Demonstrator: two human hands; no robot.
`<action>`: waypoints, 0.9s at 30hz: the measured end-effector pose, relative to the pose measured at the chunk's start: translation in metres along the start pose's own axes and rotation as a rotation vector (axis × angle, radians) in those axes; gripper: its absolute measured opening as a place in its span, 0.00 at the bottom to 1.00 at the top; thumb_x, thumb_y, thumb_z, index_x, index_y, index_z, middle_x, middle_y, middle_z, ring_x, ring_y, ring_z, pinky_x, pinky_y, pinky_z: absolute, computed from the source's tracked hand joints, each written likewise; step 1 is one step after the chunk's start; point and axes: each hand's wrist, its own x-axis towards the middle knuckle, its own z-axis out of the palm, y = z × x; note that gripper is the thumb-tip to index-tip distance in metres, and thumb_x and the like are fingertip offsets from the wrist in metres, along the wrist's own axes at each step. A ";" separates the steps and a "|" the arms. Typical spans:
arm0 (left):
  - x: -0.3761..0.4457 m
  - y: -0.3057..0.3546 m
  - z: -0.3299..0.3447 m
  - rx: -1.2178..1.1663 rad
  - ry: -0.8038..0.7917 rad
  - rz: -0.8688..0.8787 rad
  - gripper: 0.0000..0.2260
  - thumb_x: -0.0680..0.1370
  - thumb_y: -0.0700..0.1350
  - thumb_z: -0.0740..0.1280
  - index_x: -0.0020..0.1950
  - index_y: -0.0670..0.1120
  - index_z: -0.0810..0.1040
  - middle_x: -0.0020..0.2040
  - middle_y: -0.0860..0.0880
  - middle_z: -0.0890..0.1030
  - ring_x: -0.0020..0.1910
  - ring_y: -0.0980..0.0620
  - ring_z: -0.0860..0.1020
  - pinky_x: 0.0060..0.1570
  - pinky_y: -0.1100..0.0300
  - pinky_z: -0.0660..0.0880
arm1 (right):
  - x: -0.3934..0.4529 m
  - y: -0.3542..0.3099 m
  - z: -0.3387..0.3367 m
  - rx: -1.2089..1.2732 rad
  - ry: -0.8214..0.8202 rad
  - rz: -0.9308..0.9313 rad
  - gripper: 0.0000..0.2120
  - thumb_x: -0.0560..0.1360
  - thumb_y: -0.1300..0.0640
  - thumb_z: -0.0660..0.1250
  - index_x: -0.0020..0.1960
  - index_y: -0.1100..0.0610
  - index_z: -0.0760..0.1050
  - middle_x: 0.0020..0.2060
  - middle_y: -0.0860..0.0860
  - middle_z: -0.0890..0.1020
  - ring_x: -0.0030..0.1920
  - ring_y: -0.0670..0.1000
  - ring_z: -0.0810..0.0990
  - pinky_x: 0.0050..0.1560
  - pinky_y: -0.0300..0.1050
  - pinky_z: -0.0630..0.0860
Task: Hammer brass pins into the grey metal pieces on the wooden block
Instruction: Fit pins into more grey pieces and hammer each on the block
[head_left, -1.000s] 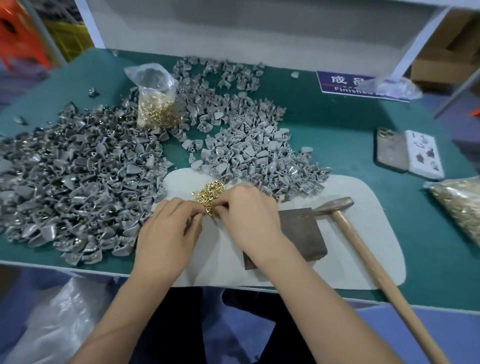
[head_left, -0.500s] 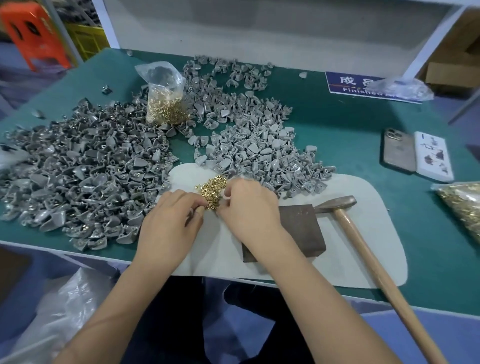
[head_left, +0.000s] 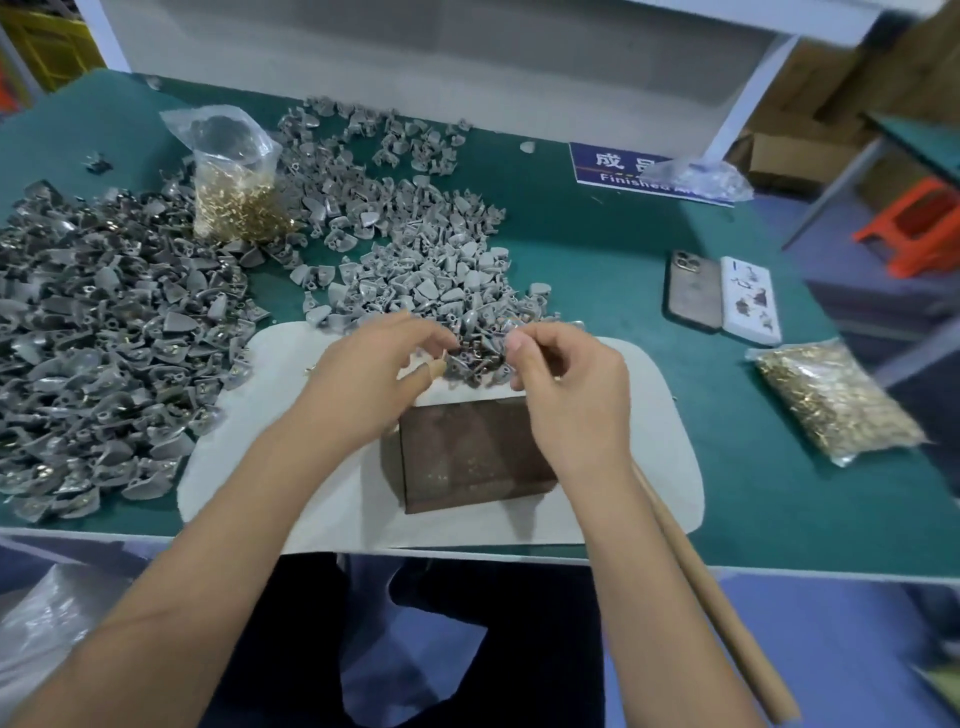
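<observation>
A hammer handle (head_left: 717, 613) runs from the near right edge up and leftward under the right forearm, its head hidden; the wooden block (head_left: 475, 454) sits square on the pale mat (head_left: 260, 447) directly below both wrists, its top bare of any workpiece; just beyond its far edge the left hand (head_left: 363, 384) and right hand (head_left: 569, 395) meet over a small heap of grey metal pieces (head_left: 475, 358), fingers curled inward; the left thumb and forefinger appear to pinch a slim brass pin (head_left: 442, 355), while the right fingertips close together on something too blurred to name; the fitting step seems under way, hammering not yet begun; the block lies toward the person from the hands, the right hand nearer the hammer; further back lie larger heaps of grey parts (head_left: 114, 332), a clear bag of brass pins (head_left: 236, 192) at left and a second bag (head_left: 831, 400) at right on the green bench (head_left: 597, 244)
</observation>
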 end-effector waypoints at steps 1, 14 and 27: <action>0.008 0.000 -0.001 0.048 -0.037 0.023 0.09 0.79 0.49 0.69 0.59 0.59 0.80 0.50 0.61 0.78 0.46 0.63 0.72 0.47 0.56 0.75 | -0.002 0.002 -0.004 0.028 0.008 0.032 0.04 0.79 0.55 0.71 0.48 0.51 0.85 0.36 0.42 0.84 0.39 0.43 0.83 0.44 0.44 0.80; 0.027 0.017 -0.003 -0.119 -0.072 0.056 0.06 0.78 0.49 0.71 0.55 0.55 0.81 0.49 0.57 0.79 0.46 0.60 0.76 0.48 0.57 0.76 | -0.026 0.010 -0.022 0.227 0.019 0.147 0.08 0.78 0.63 0.71 0.49 0.50 0.84 0.38 0.48 0.84 0.37 0.49 0.82 0.26 0.38 0.78; -0.048 0.054 -0.002 -0.759 0.003 -0.176 0.04 0.75 0.50 0.75 0.45 0.55 0.81 0.40 0.52 0.86 0.32 0.52 0.83 0.36 0.69 0.74 | -0.048 0.011 -0.018 0.250 0.014 0.138 0.05 0.77 0.50 0.73 0.44 0.50 0.84 0.29 0.44 0.79 0.29 0.43 0.74 0.32 0.40 0.72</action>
